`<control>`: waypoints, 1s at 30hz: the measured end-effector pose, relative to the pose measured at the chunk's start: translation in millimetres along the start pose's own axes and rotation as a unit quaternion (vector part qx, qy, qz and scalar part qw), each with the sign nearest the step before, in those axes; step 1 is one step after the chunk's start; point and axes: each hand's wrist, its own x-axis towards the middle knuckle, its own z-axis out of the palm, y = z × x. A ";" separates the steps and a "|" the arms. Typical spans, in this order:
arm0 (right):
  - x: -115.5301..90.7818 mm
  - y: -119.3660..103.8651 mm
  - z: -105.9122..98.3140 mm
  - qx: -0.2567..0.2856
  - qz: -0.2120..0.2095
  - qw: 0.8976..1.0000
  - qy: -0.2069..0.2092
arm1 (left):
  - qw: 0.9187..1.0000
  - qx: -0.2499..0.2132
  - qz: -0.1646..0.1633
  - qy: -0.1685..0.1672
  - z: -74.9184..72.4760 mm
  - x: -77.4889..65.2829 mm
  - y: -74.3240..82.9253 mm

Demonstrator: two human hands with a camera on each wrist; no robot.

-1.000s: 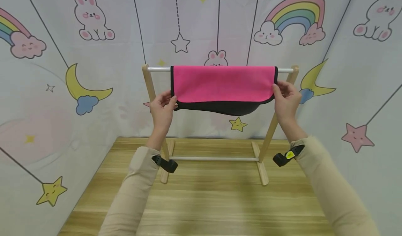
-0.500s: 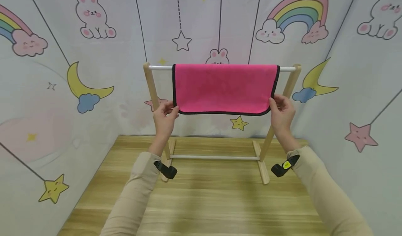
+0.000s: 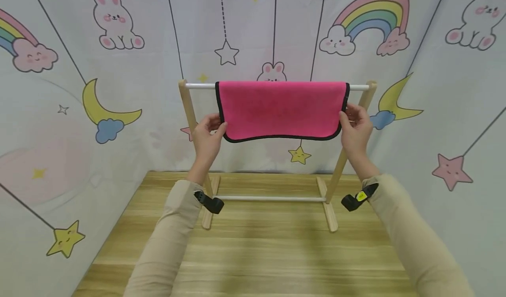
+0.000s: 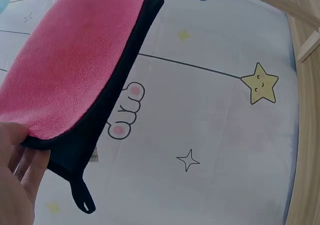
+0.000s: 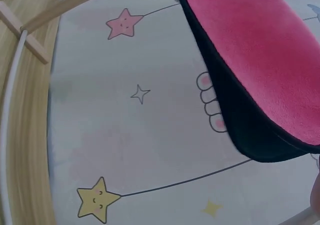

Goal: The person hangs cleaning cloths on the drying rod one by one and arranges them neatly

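A pink towel with black edging hangs over the white top rail of a small wooden rack. My left hand pinches its left edge near the lower corner, thumb in front. At the opposite edge, my right hand holds the towel between thumb and fingers. In the left wrist view, a dark layer with a hanging loop shows behind the pink front, with a pale label partly hidden. The right wrist view shows the dark layer below the pink face; only a sliver of that hand appears there.
The rack's wooden legs and feet stand on a wood-grain surface, joined by a white lower bar. Behind and beside it hangs a white cloth backdrop printed with rabbits, stars and rainbows.
The towel's front flap first came down over the dark layer that showed beneath it. Since then both hands have risen slightly, and its lower edge now bows upward in the middle.
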 end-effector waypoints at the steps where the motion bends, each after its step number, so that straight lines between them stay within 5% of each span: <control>1: 3.0 -2.3 0.5 0.001 -0.003 1.000 0.006 | 1.000 0.009 0.002 0.000 0.3 -0.2 1.4; 10: 3.5 -3.2 -0.7 -0.033 0.009 0.999 -0.002 | 1.000 -0.018 0.000 0.008 -2.0 -1.0 2.6; 22: 0.1 3.5 -0.7 -0.016 -0.002 1.000 -0.011 | 0.999 -0.032 0.001 0.002 -6.0 -7.7 26.5; 30: -3.1 6.3 -7.8 -0.036 0.005 0.999 -0.026 | 0.999 -0.030 -0.020 -0.006 -9.9 -3.2 -6.2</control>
